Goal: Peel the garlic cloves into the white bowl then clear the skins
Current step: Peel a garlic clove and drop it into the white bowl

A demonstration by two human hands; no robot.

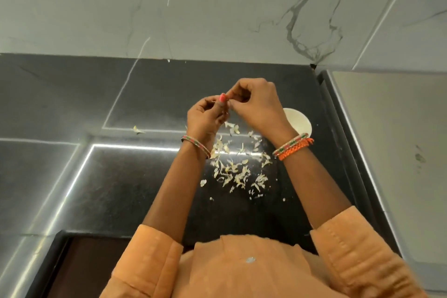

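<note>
Both grips, left hand (pixel 204 117) and right hand (pixel 258 104), pinching hidden garlic clove; round white bowl (pixel 301 123) just right, nearer right hand; papery pale skins (pixel 238 167) on black stone table (pixel 121 189).

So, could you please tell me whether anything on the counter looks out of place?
One garlic skin lies alone on the black counter, well left of the main pile of skins beneath the hands. Another scrap clings to the orange shirt.

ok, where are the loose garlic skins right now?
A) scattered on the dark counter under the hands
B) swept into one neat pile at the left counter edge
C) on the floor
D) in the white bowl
A: the skins lie scattered on the dark counter, below both hands, beside the white bowl.
</note>
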